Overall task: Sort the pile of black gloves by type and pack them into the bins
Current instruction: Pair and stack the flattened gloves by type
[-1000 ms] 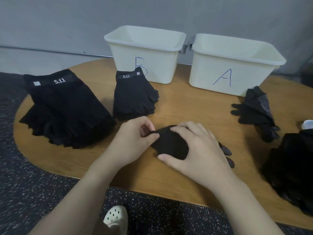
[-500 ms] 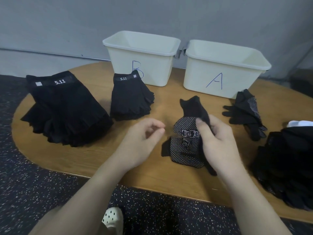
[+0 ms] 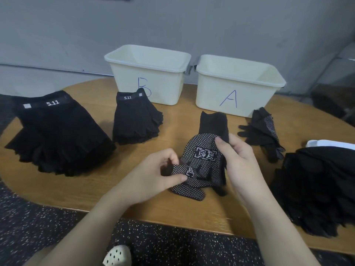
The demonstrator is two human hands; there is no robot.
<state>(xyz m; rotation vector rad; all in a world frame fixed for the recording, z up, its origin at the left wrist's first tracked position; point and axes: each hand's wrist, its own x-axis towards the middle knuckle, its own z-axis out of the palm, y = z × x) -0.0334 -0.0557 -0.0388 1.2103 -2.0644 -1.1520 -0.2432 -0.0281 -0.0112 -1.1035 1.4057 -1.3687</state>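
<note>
A black glove with white grip dots [image 3: 199, 156] is held above the table's middle, palm side towards me. My left hand [image 3: 153, 175] pinches its lower left part. My right hand [image 3: 238, 160] grips its right edge near the cuff. Two cream bins stand at the back: bin B [image 3: 165, 73] on the left, bin A [image 3: 249, 91] on the right; no gloves show in either. A big stack of 5.11 fingerless gloves [image 3: 55, 135] lies far left, a smaller such stack [image 3: 136, 120] sits before bin B. A few dotted gloves [image 3: 263, 131] lie before bin A.
A large unsorted heap of black gloves [image 3: 317, 187] fills the table's right end, with a white object [image 3: 330, 144] behind it. The wooden table [image 3: 180, 212] has a rounded front edge. A grey wall rises behind the bins. A white perforated shoe [image 3: 117, 256] shows below.
The glove was flipped from back side up to dotted palm up and raised. My left hand, which had let go half a second ago, now pinches its lower part again.
</note>
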